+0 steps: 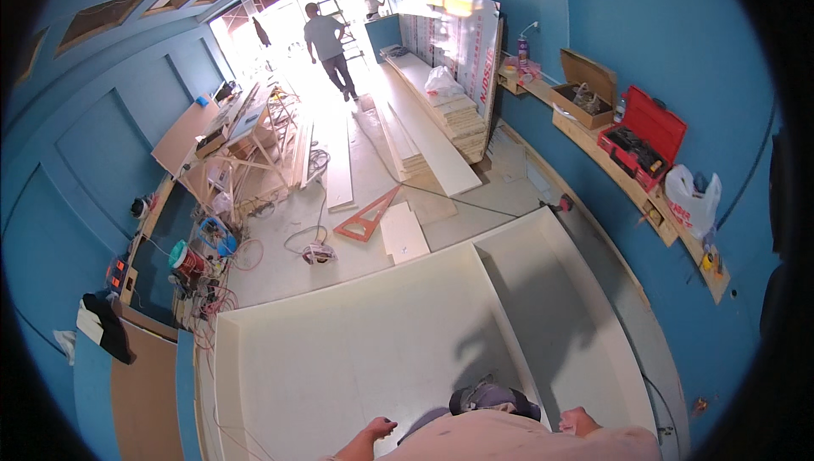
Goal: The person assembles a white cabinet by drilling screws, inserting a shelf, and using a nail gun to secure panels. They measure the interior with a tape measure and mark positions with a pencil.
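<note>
My left hand (381, 428) is at the lower edge, fingers curled, over the white floor of a large shallow cabinet carcass (348, 279). My right hand (578, 422) is closed in a fist near the carcass's inner divider (502, 317). Whatever either hand may hold is too small or hidden to make out. The carcass lies flat with its open side up, split into a wide and a narrow compartment. My body is over it, and my shadow falls across both compartments.
Beyond lie an orange triangular square (366, 217), a power tool (319, 253), white boards (441, 156) and cables. A wall shelf on the right bears a red toolbox (638, 140) and a plastic bag (693, 198). Buckets (186, 259) stand left. A person (326, 41) walks farther off.
</note>
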Tool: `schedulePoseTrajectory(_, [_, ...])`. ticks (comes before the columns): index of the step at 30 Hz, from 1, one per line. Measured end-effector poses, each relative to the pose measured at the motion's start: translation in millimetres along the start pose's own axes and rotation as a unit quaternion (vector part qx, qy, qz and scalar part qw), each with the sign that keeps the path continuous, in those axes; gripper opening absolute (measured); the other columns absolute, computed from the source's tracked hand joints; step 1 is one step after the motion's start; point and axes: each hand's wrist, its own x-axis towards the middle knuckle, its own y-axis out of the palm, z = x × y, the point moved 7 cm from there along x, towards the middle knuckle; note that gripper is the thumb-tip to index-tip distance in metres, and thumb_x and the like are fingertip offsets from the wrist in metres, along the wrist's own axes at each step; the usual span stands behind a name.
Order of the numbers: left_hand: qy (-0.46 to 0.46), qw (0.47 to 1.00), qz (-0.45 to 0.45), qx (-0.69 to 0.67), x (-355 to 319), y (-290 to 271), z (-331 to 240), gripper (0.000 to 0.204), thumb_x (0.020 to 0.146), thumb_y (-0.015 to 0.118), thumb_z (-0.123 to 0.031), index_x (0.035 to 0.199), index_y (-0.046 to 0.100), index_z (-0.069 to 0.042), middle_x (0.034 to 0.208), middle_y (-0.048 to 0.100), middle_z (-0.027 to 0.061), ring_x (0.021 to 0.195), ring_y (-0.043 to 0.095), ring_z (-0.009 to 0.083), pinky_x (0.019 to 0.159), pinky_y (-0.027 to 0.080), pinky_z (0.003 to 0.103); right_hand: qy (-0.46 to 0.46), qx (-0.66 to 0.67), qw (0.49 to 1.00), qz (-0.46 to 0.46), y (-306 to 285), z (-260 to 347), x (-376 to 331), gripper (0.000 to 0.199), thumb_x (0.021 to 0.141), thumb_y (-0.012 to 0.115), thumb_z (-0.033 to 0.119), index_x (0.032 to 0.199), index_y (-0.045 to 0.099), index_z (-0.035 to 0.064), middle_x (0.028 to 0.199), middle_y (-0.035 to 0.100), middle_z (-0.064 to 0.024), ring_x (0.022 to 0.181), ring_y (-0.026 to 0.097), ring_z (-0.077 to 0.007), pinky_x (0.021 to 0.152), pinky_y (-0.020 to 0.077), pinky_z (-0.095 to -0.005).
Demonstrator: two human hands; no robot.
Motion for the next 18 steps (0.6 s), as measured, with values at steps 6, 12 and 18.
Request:
schedulePoseTrajectory(6, [0.037, 0.978, -0.129, -0.16, 40, -156, -104, 0.028, 0.09, 0.061, -0.025, 0.103, 0.066, -0.001, 0.087, 0.071, 0.0092, 0.077, 0.068, 0.019, 0.062, 0.054, 0.035, -0.045, -0.484, 0.872, -0.063, 73, 272, 92, 0.017, 0.075, 0.062, 0.022, 0.071, 0.066, 0.0066, 0.07, 0.067, -0.0081, 0.06, 0.063, -0.0219, 0.058, 0.051, -0.0377])
schedulePoseTrajectory(12, [0.019, 0.978, -0.061, -0.199, 111, -237, -191, 0.029, 0.086, 0.058, -0.024, 0.093, 0.068, 0.002, 0.082, 0.068, 0.0132, 0.069, 0.066, 0.0199, 0.057, 0.052, 0.036, -0.384, -0.195, 0.897, -0.098, 233, 581, 18, 0.033, 0.077, 0.066, 0.027, 0.1, 0.066, 0.0031, 0.099, 0.07, -0.0153, 0.087, 0.067, -0.026, 0.077, 0.0524, -0.038])
schedulePoseTrajectory(18, [0.096, 0.995, -0.023, -0.017, 225, -352, -259, 0.029, 0.088, 0.058, -0.022, 0.102, 0.065, 0.002, 0.084, 0.069, 0.0124, 0.068, 0.066, 0.0202, 0.054, 0.052, 0.034, -0.206, -0.278, 0.931, -0.112, 274, 583, 63, 0.027, 0.072, 0.066, 0.025, 0.089, 0.069, 0.0043, 0.09, 0.07, -0.0147, 0.084, 0.067, -0.0242, 0.074, 0.0526, -0.0354])
